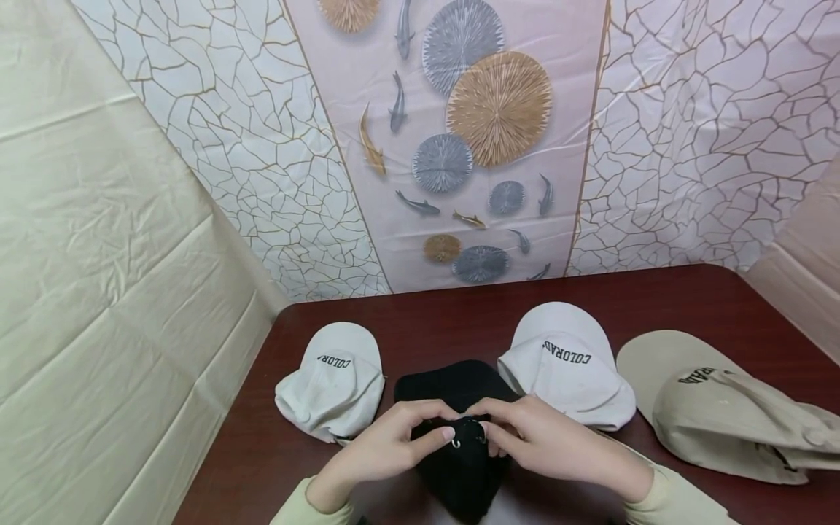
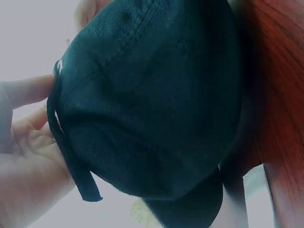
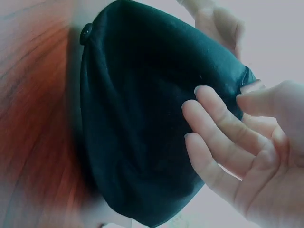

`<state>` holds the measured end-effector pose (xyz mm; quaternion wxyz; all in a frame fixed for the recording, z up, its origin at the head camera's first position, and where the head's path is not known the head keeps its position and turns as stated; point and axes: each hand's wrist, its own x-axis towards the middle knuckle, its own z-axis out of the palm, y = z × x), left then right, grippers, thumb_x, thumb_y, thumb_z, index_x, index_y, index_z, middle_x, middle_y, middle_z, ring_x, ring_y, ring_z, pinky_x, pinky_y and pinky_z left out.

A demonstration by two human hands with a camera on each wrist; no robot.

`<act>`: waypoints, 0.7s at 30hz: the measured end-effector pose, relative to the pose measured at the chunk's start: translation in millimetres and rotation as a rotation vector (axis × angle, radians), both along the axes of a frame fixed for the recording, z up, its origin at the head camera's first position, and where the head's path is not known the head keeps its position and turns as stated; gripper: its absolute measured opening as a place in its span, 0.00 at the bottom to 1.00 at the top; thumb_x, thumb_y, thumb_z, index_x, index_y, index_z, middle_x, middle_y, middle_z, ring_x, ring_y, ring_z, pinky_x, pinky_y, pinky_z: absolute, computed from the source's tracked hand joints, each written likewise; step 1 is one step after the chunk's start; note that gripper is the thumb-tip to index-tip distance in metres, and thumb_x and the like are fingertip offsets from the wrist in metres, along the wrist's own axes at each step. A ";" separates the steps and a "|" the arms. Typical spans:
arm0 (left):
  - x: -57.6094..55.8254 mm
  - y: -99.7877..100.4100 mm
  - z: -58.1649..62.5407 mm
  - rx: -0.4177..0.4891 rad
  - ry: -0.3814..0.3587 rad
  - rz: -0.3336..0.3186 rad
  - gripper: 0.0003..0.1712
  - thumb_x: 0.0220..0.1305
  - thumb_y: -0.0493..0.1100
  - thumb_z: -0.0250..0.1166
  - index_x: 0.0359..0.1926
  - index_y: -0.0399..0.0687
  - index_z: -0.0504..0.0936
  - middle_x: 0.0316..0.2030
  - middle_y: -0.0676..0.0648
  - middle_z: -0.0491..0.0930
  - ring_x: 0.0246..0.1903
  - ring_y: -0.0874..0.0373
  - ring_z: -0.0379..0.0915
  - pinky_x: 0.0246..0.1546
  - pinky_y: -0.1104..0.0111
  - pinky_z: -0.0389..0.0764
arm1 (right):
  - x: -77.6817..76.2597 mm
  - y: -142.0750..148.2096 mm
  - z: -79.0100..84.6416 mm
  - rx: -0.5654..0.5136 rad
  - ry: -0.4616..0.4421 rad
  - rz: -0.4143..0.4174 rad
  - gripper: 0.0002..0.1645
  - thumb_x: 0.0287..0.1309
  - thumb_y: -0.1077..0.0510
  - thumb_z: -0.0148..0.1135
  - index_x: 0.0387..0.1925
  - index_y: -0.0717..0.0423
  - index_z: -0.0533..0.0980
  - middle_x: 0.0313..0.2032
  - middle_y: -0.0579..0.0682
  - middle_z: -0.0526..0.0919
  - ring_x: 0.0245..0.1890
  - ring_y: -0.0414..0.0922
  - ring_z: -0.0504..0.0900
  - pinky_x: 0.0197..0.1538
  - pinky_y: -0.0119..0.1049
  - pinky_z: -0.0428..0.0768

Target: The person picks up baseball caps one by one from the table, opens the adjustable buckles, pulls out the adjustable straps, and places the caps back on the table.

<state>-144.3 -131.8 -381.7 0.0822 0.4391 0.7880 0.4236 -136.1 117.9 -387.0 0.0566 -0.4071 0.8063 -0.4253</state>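
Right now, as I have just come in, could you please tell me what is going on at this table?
A person is handling a black cap over the dark red-brown table. The left hand and the right hand both pinch its back edge, and the left wrist view shows its strap with one end loose. A white cap lies to the left; another white cap and a beige cap lie to the right, untouched.

— Black cap (image 2: 156, 99)?
— Matt cloth, fine twill weave, with a small shiny, metal-looking fitting (image 1: 456, 442).
— And the 2 white caps (image 1: 336, 397) (image 1: 564, 372)?
— Dull cloth, wrinkled; likewise the beige cap (image 1: 712, 408).
— Table (image 1: 426, 321)?
— Wood-grained, smooth, faintly glossy.
— Printed backdrop (image 1: 499, 109)?
— Cloth, creased in places, with a slight sheen.
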 end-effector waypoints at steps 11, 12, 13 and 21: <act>3.2 1.2 -0.5 0.002 -0.034 0.023 0.11 0.71 0.48 0.50 0.45 0.58 0.78 0.40 0.59 0.78 0.40 0.65 0.72 0.41 0.70 0.74 | 1.0 -3.7 -1.4 0.043 0.063 -0.019 0.11 0.66 0.58 0.52 0.45 0.38 0.72 0.20 0.33 0.76 0.15 0.29 0.69 0.19 0.26 0.70; 3.2 0.8 -0.1 0.000 -0.040 0.026 0.11 0.71 0.48 0.49 0.45 0.58 0.78 0.40 0.59 0.78 0.40 0.65 0.72 0.41 0.70 0.74 | 1.3 -3.9 -1.2 0.044 0.063 -0.020 0.11 0.66 0.58 0.52 0.45 0.38 0.72 0.19 0.33 0.75 0.15 0.29 0.69 0.19 0.26 0.70; 3.2 0.2 0.3 -0.003 -0.047 0.027 0.11 0.71 0.48 0.49 0.45 0.58 0.78 0.40 0.59 0.78 0.39 0.66 0.72 0.41 0.70 0.74 | 1.6 -4.0 -1.0 0.044 0.063 -0.020 0.11 0.66 0.58 0.52 0.45 0.38 0.72 0.19 0.33 0.75 0.15 0.29 0.68 0.19 0.26 0.70; 3.0 -2.6 2.7 -0.027 -0.113 0.022 0.09 0.66 0.43 0.57 0.46 0.57 0.79 0.35 0.59 0.78 0.31 0.68 0.73 0.31 0.73 0.75 | 1.3 -4.7 -0.8 0.052 0.061 -0.009 0.09 0.66 0.57 0.52 0.41 0.37 0.72 0.19 0.33 0.75 0.15 0.29 0.68 0.19 0.26 0.69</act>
